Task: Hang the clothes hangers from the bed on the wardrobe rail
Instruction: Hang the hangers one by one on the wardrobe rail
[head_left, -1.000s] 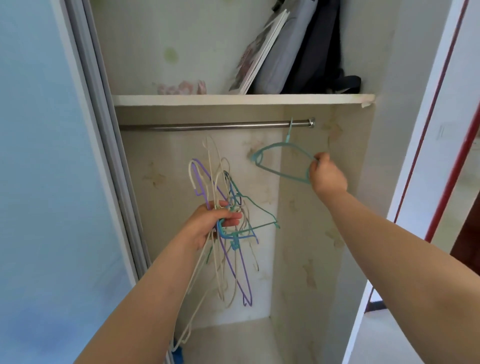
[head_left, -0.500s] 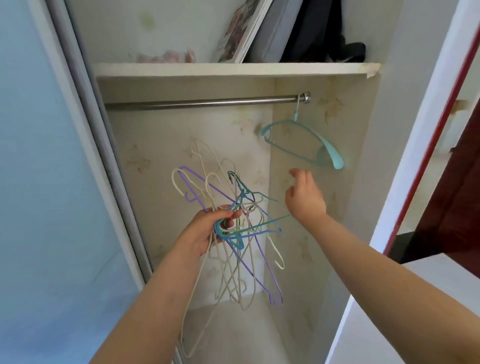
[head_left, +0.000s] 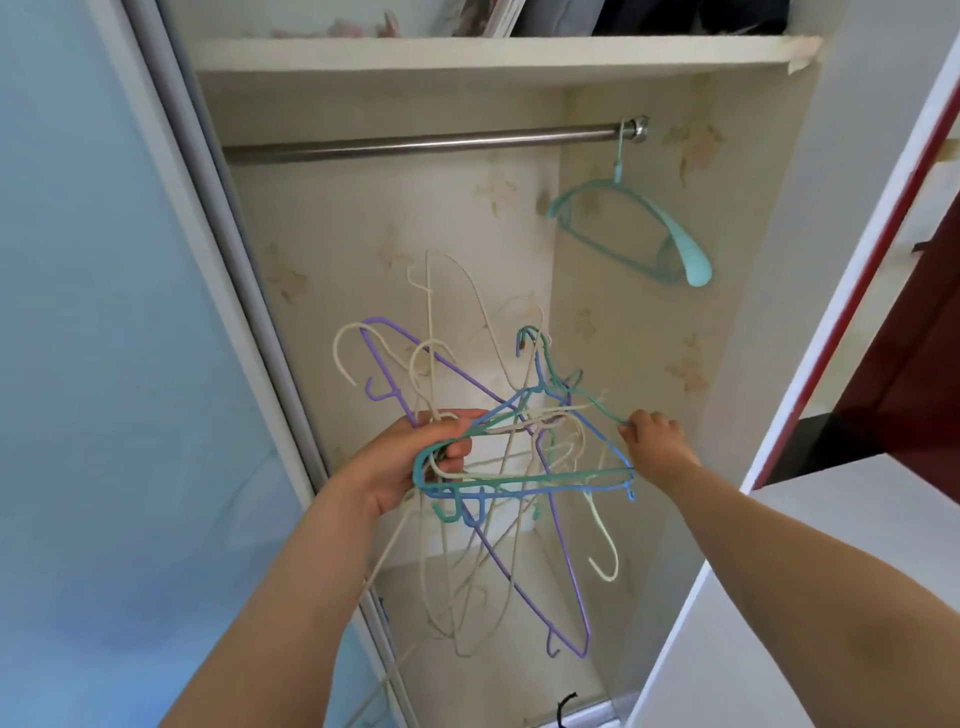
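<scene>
A: Which step is this?

B: One teal hanger (head_left: 631, 228) already hangs at the right end of the rail (head_left: 415, 143). I'd judge she is picking the next one out of the bundle (head_left: 498, 467).

A: Where is the bundle?

B: In front of the open wardrobe, below the rail, clenched in the left hand (head_left: 410, 467). Its fingers curl round the corners of several hangers at once: cream, purple, blue, green.

A: And the right hand (head_left: 652, 441)?

B: Its fingertips pinch the right corner of the green hanger (head_left: 597, 410), at the bundle's edge.

A: What does the next move call for?

B: Probably drawing that one free. The wires are crossed and hooked through each other, so it needs a pull to the right while the left hand holds the rest back. A snag could drag others along.

A: How do they lie?

B: The green and blue ones lie with their long bars roughly level, running left to right between the hands, hooks pointing up. The purple one (head_left: 519, 519) slants, long axis from upper left to lower right. The hung hanger tilts, its near end lower, toward the camera
</scene>
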